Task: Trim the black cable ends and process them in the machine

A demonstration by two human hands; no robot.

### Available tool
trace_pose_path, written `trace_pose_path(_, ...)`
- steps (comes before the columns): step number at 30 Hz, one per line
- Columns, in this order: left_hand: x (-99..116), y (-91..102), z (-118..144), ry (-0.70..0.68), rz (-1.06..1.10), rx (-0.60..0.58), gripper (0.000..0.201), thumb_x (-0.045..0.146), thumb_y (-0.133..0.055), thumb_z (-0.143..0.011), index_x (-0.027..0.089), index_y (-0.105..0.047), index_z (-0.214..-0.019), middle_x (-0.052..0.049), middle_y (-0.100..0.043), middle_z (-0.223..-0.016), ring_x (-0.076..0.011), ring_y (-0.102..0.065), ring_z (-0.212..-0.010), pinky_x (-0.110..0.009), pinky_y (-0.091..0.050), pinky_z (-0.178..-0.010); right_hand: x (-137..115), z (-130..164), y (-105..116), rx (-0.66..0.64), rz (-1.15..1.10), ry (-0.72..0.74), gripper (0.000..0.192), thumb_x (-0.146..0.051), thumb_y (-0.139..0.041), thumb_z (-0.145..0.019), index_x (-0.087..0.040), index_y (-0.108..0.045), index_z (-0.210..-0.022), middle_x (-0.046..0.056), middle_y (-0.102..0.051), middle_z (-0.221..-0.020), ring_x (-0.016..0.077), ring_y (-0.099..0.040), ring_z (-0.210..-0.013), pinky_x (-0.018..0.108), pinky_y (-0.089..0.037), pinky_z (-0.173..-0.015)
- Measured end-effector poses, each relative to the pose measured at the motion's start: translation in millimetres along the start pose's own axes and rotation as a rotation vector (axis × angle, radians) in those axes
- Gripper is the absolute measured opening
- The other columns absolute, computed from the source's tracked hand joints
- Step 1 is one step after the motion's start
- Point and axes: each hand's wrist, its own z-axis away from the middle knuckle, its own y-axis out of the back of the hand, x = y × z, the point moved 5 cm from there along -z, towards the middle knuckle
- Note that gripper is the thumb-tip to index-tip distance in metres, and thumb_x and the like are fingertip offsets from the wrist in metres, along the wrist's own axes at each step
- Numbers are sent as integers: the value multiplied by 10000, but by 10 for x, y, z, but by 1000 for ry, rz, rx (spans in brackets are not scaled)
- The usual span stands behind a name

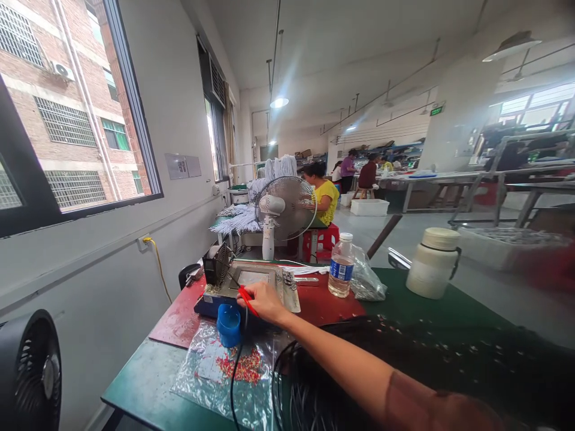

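Note:
My right hand (264, 301) reaches in from the lower right with its fingers closed in a pinch. Between them is the end of a black cable (233, 377), which hangs down past the table's near side. A slim red piece (247, 300) also shows at the fingertips; whether it is a wire or a tool handle I cannot make out. The hand is over the near edge of a blue-based bench unit (210, 304) with a metal tray top. Just left of the hand stands a blue cup (229, 325). My left hand is out of view.
A clear plastic bag (188, 374) bears red and yellow scraps (245, 365). Black cables (309, 395) are heaped under my forearm. A small fan (217, 263), a bottle (341, 266) and a cream flask (433, 263) stand around; a pedestal fan (285, 206) and a seated person (326, 200) are beyond.

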Motion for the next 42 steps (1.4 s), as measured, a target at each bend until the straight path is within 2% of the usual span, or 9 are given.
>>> trace_pose_path(5, 538, -1170, -677, -62, 3, -150, 437, 504, -537, -647, 296, -573, -1030, 11, -676, -662, -226, -629, -742, -363, -500, -516, -56, 186, -327, 30, -5, -28, 212, -287, -513, -734, -175, -653, -621, 44, -632, -610, 140, -537, -585, 228, -185, -495)
trace_pose_path(10, 771, -1493, -927, -69, -1, -207, 395, 447, -560, -657, 301, -555, -1024, -2, -679, -786, -203, -614, -794, -360, -518, -564, -33, 247, -397, 45, -102, -66, 173, -246, -525, -707, -179, -627, -584, 43, -618, -594, 149, -542, -611, 233, -186, -514)
trace_pose_path(15, 667, -1224, -845, -27, -14, -183, 362, 390, -558, -679, 276, -564, -1023, -14, -673, -821, -201, -598, -818, -376, -522, -603, 93, 272, -373, 31, -382, -134, 177, -319, -568, -688, -170, -659, -662, 33, -609, -614, 148, -544, -626, 214, -278, -531)
trace_pose_path(23, -21, -92, -339, 64, -43, -31, 456, 546, -527, -624, 369, -531, -1045, -30, -673, -841, -258, -604, -874, -407, -531, -556, 227, 531, -227, -86, -932, -181, 520, -541, -569, -658, -86, -623, -902, -38, -434, -500, 62, -381, -429, 193, -316, -428)
trace_pose_path(28, -187, 22, -256, 99, -81, 59, 419, 507, -548, -633, 338, -559, -1017, -29, -674, -870, -245, -602, -856, -370, -513, -549, 426, 781, 112, -36, -1061, -210, 488, -520, -620, -635, -92, -617, -870, -42, -423, -499, 62, -365, -436, 192, -290, -427)
trace_pose_path(31, -215, -122, -297, 118, -106, 111, 390, 482, -561, -633, 352, -550, -1000, -46, -673, -869, -222, -598, -836, -363, -514, -561, 808, 948, 524, 190, -813, -190, 455, -524, -596, -657, -107, -625, -837, -18, -478, -521, 87, -399, -470, 210, -305, -459)
trace_pose_path(35, -206, -234, -331, 150, -133, 162, 557, 501, -575, -611, 383, -451, -1141, -34, -682, -784, -252, -605, -780, -353, -485, -488, 1459, 1305, 1194, 502, 77, -218, 334, -409, -458, -794, -134, -634, -722, 57, -595, -652, 145, -504, -626, 232, -306, -548)
trace_pose_path(38, -127, -137, -273, 184, -143, 162, 470, 507, -532, -646, 376, -489, -1095, -42, -681, -826, -210, -595, -753, -312, -471, -470, 1939, 1531, 1398, 310, 590, -320, 221, -270, -460, -807, -147, -640, -840, 122, -633, -846, 170, -548, -755, 237, -260, -537)
trace_pose_path(42, -62, 320, 29, 201, -143, 130, 356, 478, -486, -697, 275, -546, -984, -34, -649, -836, -142, -572, -699, -281, -473, -498, 2283, 1732, 1400, 84, 624, -364, 107, -151, -561, -712, -161, -652, -657, 111, -616, -635, 147, -537, -576, 261, -183, -487)
